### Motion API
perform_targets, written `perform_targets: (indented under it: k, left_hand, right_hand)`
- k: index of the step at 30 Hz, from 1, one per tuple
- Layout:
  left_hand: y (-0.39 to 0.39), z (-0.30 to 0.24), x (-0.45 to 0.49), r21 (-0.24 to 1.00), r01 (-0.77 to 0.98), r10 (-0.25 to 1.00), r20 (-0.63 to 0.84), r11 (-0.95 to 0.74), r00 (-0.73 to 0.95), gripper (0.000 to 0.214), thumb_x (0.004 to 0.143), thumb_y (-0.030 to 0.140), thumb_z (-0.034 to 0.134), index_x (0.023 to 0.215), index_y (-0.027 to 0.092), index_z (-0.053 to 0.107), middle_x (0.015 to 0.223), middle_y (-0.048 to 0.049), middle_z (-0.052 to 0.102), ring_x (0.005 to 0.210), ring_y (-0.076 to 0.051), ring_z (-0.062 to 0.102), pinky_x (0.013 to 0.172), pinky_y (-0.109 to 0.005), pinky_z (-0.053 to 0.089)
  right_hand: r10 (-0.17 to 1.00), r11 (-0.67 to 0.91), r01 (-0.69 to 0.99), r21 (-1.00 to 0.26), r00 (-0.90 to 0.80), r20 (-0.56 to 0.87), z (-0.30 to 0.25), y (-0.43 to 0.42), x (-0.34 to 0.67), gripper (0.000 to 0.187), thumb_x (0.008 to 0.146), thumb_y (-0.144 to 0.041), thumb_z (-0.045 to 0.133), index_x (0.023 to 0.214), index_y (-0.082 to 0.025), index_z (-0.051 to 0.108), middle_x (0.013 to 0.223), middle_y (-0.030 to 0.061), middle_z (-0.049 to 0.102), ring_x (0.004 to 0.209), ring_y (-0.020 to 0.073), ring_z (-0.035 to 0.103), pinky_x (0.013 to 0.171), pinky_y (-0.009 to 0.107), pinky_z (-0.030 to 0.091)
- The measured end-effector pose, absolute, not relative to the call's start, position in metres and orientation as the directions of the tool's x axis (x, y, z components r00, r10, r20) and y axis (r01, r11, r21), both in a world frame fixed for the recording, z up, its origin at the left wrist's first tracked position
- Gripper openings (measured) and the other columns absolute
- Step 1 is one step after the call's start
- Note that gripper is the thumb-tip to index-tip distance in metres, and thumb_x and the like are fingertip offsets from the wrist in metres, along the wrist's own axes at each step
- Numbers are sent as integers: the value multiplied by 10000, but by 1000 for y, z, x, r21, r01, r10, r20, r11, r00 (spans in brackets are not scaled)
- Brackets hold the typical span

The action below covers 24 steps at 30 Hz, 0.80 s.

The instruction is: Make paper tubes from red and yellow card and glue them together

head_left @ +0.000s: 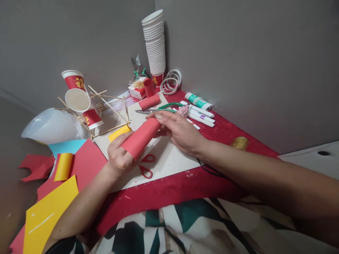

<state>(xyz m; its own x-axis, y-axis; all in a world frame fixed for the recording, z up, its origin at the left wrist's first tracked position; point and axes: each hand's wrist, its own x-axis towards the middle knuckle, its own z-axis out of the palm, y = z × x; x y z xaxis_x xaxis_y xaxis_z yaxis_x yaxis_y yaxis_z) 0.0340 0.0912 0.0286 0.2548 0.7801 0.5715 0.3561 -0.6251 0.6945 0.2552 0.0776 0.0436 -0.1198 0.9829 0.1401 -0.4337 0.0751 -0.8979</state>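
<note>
A rolled red paper tube [142,138] is held at a slant between my two hands, over a white board [174,158]. My left hand [119,155] grips its near lower end, fingers behind it. At the far upper end, my right hand [181,130] pinches the paper between thumb and fingers. Red-handled scissors [147,165] lie on the board just under the tube, their blades partly hidden. Behind my left hand is a yellow paper tube [119,132]. Green-handled scissors [169,106] and another red tube [149,101] lie beyond my right hand.
Paper cups joined with wooden sticks [79,100] stand at left. A tall cup stack [155,42] is by the grey walls. White sticks [201,114], a cable coil [171,82] and a thread spool [240,143] lie right; yellow paper sheets [50,211] lie left.
</note>
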Motion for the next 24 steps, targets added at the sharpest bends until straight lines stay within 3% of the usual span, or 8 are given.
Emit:
perform_targets:
  k: [3, 5, 12, 14, 18, 22, 24]
  left_hand:
    - [90, 37, 38, 320, 432, 501, 758, -843, 417, 274, 666, 215, 896, 903, 234, 759, 943, -83, 791, 966, -307, 765, 877, -468, 639]
    - [88, 42, 41, 130, 445, 362, 793, -886, 490, 266, 685, 174, 867, 918, 219, 747, 935, -87, 791, 931, -292, 770, 829, -439, 654]
    - [85, 57, 47, -126, 498, 208, 802, -858, 560, 217, 714, 181, 802, 911, 217, 717, 912, -69, 784, 878, -259, 764, 794, -407, 644]
    - [83, 64, 46, -78, 514, 270, 779, -854, 566, 247, 709, 180, 790, 940, 229, 718, 959, -66, 783, 917, -260, 753, 871, -456, 623]
    - [78, 84, 40, 175, 500, 467, 691, -848, 551, 253, 713, 214, 769, 962, 253, 743, 959, -23, 778, 909, -242, 734, 1050, -541, 528]
    - [74, 100, 32, 401, 417, 578, 583, -816, 570, 209, 766, 199, 753, 957, 279, 786, 828, 6, 769, 794, -210, 733, 1027, -464, 544]
    - [74, 103, 28, 485, 401, 627, 541, -777, 561, 237, 778, 218, 770, 1011, 263, 788, 883, -25, 775, 847, -227, 734, 980, -425, 566]
  right_hand:
    - [984, 20, -479, -878, -144, 101, 44, 79, 256, 248, 871, -463, 684, 956, -236, 737, 978, 27, 657, 859, 148, 621, 652, 239, 595]
    - [983, 15, -480, -877, -156, 102, 43, 79, 256, 260, 870, -477, 677, 935, -233, 740, 992, 40, 663, 901, 169, 626, 659, 260, 607]
    - [980, 6, -468, -884, -173, 98, 43, 79, 257, 249, 874, -449, 666, 948, -222, 739, 1049, 59, 668, 939, 193, 636, 682, 315, 625]
    - [974, -5, -480, -877, -201, 105, 44, 79, 259, 279, 873, -470, 679, 1005, -232, 737, 1086, 54, 679, 920, 184, 650, 685, 310, 622]
    - [909, -92, -454, -886, -401, 111, 47, 82, 265, 354, 799, -435, 790, 1087, -241, 726, 1031, 30, 726, 850, 158, 696, 688, 265, 603]
    - [793, -148, -349, -925, -601, 101, 47, 84, 268, 368, 731, -376, 855, 1032, -198, 738, 918, 20, 742, 780, 143, 714, 673, 241, 598]
    - [747, -160, -299, -941, -660, 83, 46, 84, 268, 354, 729, -367, 855, 1000, -171, 737, 829, 23, 741, 730, 139, 706, 655, 240, 593]
